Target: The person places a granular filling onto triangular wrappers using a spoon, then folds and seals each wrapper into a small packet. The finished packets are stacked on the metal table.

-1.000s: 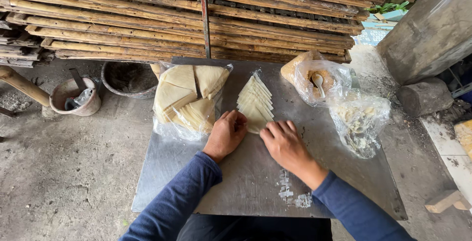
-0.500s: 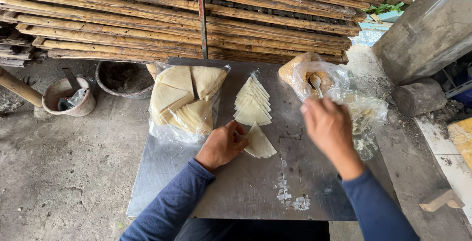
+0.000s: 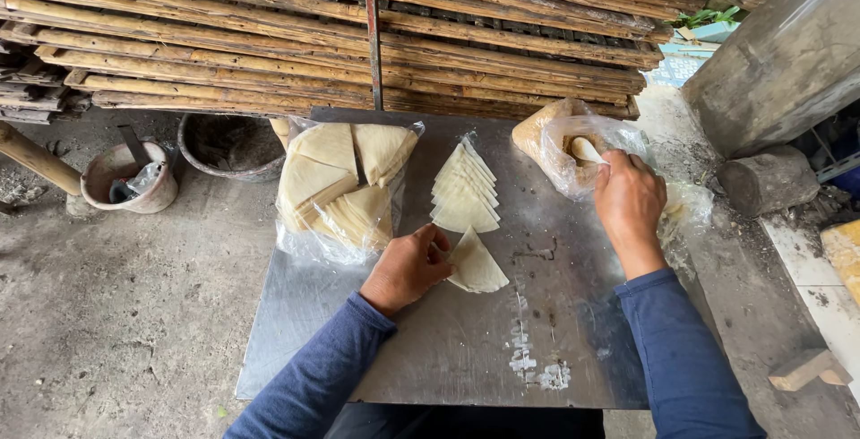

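My left hand (image 3: 409, 268) rests on the metal table (image 3: 466, 349) and pinches the left edge of one pale triangular wrapper sheet (image 3: 476, 265). Just beyond it lies a fanned row of the same triangular sheets (image 3: 463, 190). My right hand (image 3: 630, 202) reaches to the table's back right and grips a pale spoon handle (image 3: 586, 149) that sticks out of a clear plastic bag of filling (image 3: 557, 139). A larger clear bag with stacked triangular sheets (image 3: 340, 184) lies at the back left of the table.
Stacked bamboo racks (image 3: 358, 36) stand behind the table. On the ground at left are a small pot with a tool (image 3: 128, 176) and a dark basin (image 3: 224, 143). A concrete block (image 3: 775, 63) and a stone (image 3: 769, 179) sit at the right. White smears (image 3: 537, 367) mark the table's near edge.
My right hand left the triangular sheets, lifted, and moved right into the bag of filling, closing on the spoon. My left hand pulled one sheet away from the fanned row and holds it.
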